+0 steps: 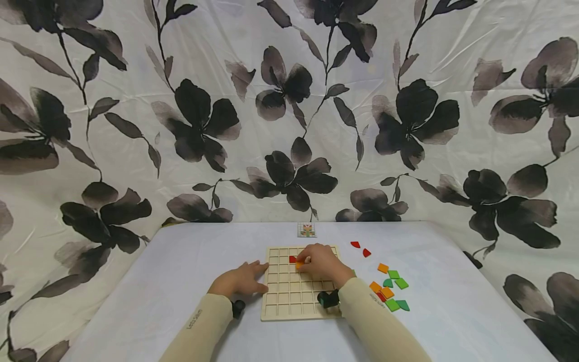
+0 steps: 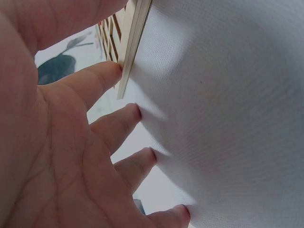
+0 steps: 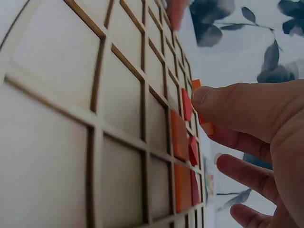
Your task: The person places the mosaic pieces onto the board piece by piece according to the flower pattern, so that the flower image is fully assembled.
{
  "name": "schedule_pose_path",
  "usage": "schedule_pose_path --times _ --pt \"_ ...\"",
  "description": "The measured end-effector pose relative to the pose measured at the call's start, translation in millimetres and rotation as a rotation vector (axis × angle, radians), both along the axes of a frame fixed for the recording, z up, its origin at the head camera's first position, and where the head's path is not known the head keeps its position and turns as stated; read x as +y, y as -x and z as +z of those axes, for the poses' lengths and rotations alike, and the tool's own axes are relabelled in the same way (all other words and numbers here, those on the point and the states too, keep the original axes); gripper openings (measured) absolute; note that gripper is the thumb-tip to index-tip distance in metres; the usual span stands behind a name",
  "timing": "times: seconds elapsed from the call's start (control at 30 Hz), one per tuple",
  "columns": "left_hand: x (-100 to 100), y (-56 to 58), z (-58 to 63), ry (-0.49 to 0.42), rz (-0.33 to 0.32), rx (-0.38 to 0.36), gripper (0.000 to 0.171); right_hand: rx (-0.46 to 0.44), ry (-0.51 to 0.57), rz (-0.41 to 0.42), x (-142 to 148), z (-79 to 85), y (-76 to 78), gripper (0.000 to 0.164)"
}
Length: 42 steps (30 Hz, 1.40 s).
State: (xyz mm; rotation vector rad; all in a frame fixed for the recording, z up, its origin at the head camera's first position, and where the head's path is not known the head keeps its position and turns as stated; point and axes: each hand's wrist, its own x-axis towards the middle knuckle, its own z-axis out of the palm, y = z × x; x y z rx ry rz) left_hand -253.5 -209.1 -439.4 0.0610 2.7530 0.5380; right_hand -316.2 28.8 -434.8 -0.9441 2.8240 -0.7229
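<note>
At the left edge of the wooden grid board [image 1: 294,302], your left hand [image 1: 242,279] spreads its fingers, thumb and forefinger touching it, other tips on the white cloth [image 2: 228,118]. Farther on, your right hand [image 1: 322,262] pinches an orange tile [image 3: 207,128] over the board, near orange and red pieces [image 3: 179,135] in its squares. Beyond, a picture card [image 1: 307,230] lies near the cloth's far edge.

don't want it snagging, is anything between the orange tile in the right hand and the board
Nothing visible stands between the orange tile, pinched in the right hand, and the board. A red tile sits in the grid close by; the left hand touches the board's left edge, off to the side.
</note>
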Motion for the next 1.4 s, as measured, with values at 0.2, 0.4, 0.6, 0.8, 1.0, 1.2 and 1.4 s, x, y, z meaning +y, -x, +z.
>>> schedule_pose_path --times 0.2,0.4,0.6,0.8,1.0,1.2,1.4 --pt "1 -0.9 -1.5 -0.006 -0.001 -0.003 0.073 0.050 -0.026 0.018 -7 -9.3 -0.9 0.020" --pt "3 -1.2 -2.0 -0.008 -0.007 -0.001 0.072 0.097 -0.035 0.019 -12 -13.7 -2.0 0.013" --pt "4 -0.9 -2.3 -0.008 -0.010 0.004 0.071 0.137 -0.057 0.006 -15 -13.6 -3.6 0.007" --pt "6 -1.4 -1.7 -0.008 -0.005 0.005 0.071 0.132 -0.062 -0.006 -14 -14.3 -2.5 0.006" --pt "6 -1.8 -0.2 -0.003 0.002 0.002 0.072 0.151 -0.067 0.010 -12 -12.9 -3.9 0.008" --pt "5 -1.5 -1.7 0.013 -0.008 0.006 0.072 0.143 -0.074 0.040 -10 -11.4 -3.4 0.010" --pt "1 0.5 -1.0 0.014 -0.006 0.002 0.072 0.090 -0.052 0.027 7 -2.5 -1.0 0.016"
